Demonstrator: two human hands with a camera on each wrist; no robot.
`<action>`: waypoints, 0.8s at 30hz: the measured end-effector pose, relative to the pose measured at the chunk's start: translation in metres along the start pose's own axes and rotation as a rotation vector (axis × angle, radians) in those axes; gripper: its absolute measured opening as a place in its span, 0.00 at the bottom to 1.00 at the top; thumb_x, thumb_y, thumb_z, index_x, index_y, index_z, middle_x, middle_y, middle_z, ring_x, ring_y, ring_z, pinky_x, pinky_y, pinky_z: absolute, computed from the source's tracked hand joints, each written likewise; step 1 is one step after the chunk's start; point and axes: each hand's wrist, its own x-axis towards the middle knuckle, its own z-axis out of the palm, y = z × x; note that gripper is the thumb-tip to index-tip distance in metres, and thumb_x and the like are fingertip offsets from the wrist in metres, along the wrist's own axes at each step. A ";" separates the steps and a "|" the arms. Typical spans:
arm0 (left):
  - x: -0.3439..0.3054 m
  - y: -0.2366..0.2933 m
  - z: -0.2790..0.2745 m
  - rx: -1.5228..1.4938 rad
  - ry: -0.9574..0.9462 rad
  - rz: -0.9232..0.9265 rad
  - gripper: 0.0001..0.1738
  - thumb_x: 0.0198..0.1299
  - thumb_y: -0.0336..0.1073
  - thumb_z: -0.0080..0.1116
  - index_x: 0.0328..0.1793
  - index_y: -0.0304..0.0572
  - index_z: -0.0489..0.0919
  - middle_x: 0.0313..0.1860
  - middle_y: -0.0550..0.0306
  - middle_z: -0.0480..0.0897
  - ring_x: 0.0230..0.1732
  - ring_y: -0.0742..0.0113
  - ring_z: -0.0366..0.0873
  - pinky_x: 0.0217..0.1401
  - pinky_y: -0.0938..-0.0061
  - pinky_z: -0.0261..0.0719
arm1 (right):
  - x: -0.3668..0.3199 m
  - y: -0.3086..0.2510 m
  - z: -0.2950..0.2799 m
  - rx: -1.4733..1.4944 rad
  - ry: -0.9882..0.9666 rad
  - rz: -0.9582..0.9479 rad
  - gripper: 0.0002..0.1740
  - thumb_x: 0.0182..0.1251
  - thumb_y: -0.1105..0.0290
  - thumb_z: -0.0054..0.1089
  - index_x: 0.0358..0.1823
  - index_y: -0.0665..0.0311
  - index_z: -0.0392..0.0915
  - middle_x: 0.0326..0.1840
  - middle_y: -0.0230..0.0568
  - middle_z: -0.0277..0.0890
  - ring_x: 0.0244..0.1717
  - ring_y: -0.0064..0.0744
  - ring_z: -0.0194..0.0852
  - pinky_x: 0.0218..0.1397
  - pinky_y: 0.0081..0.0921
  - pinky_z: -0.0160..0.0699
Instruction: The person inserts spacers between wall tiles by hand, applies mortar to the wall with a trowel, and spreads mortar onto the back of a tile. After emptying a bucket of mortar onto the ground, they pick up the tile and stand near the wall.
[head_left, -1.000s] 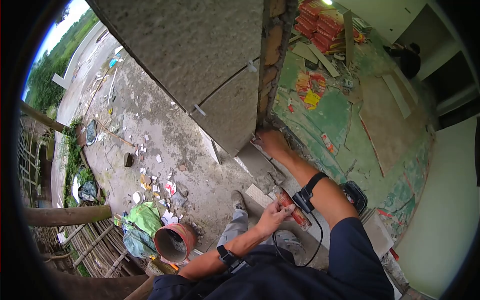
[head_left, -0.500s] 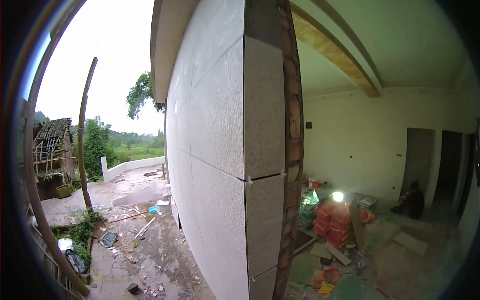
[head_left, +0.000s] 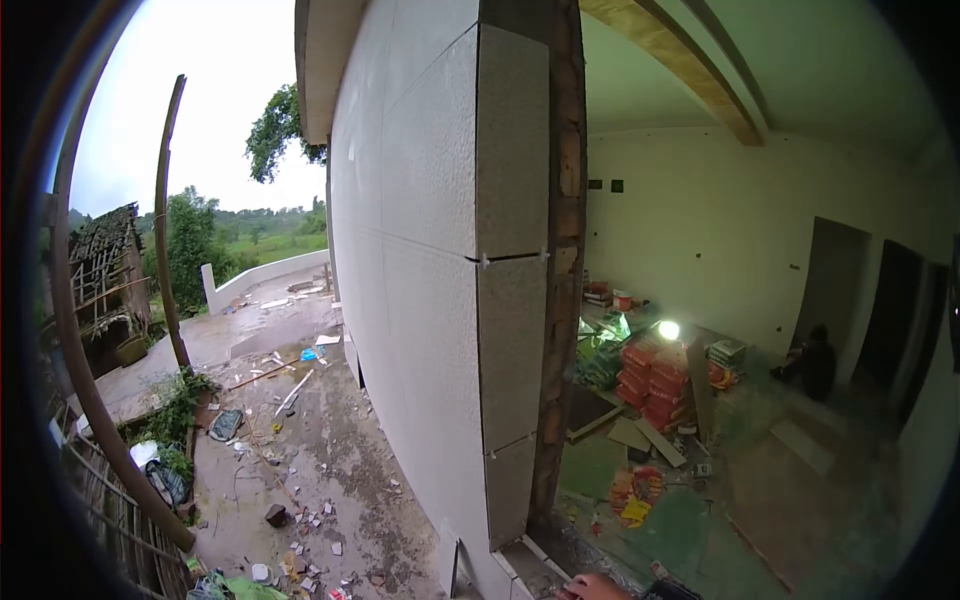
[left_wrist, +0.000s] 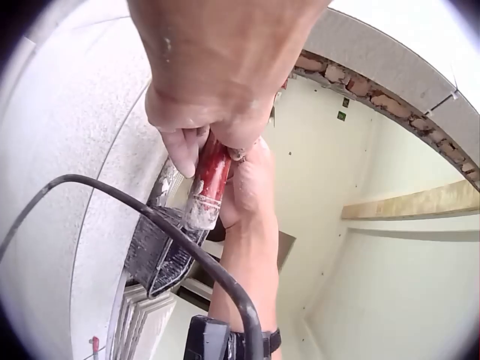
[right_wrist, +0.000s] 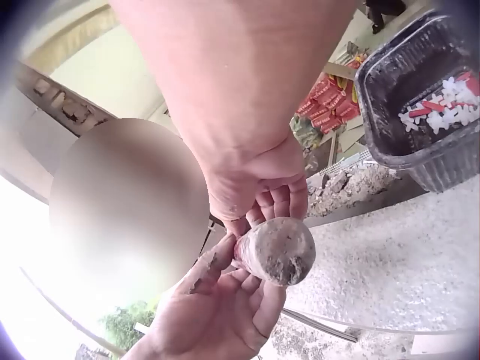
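A red cylindrical tool [left_wrist: 214, 176], its round end [right_wrist: 281, 251] caked with grey mortar, is between both hands. My left hand [left_wrist: 225, 90] grips it from one side; in the right wrist view the left thumb and curled fingers [right_wrist: 262, 307] lie against it. My right hand [right_wrist: 259, 176] is close above, fingers bent behind the cylinder and thumb at its edge. The far end of the tool is hidden by the hands. In the head view only part of a hand [head_left: 595, 588] shows at the bottom edge, by the foot of a tiled wall corner [head_left: 510, 350].
A black plastic tub [right_wrist: 412, 161] with white tile spacers and red wedges stands beside the hands. A black cable [left_wrist: 202, 259] loops across the left wrist view. Indoors are stacked red bags [head_left: 655, 380] and a seated person [head_left: 815, 365]. Rubble [head_left: 310, 530] litters the ground outside.
The head view has swung upward, so the hands have mostly dropped out of it. The right hand was at the wall's bottom corner, the left held the red tool; now both hands are together at it.
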 end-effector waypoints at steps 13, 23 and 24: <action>-0.005 0.017 -0.003 0.022 0.062 0.030 0.14 0.74 0.44 0.51 0.45 0.41 0.79 0.38 0.51 0.87 0.40 0.61 0.87 0.45 0.67 0.86 | 0.063 -0.015 -0.008 -0.229 -0.081 -0.028 0.22 0.66 0.51 0.59 0.45 0.64 0.83 0.39 0.51 0.84 0.44 0.50 0.84 0.48 0.40 0.79; 0.003 0.027 -0.015 -0.014 0.035 -0.028 0.17 0.73 0.45 0.53 0.55 0.40 0.77 0.47 0.51 0.85 0.46 0.60 0.85 0.52 0.66 0.84 | 0.091 -0.015 -0.006 -0.231 -0.123 0.008 0.20 0.65 0.53 0.60 0.44 0.63 0.83 0.42 0.52 0.84 0.46 0.52 0.83 0.50 0.41 0.79; 0.004 0.027 -0.017 -0.001 0.031 -0.084 0.17 0.74 0.45 0.52 0.59 0.42 0.75 0.50 0.57 0.83 0.48 0.66 0.84 0.55 0.70 0.83 | 0.093 -0.018 -0.009 -0.234 -0.138 0.010 0.20 0.64 0.53 0.60 0.44 0.63 0.83 0.42 0.52 0.84 0.46 0.52 0.83 0.49 0.41 0.79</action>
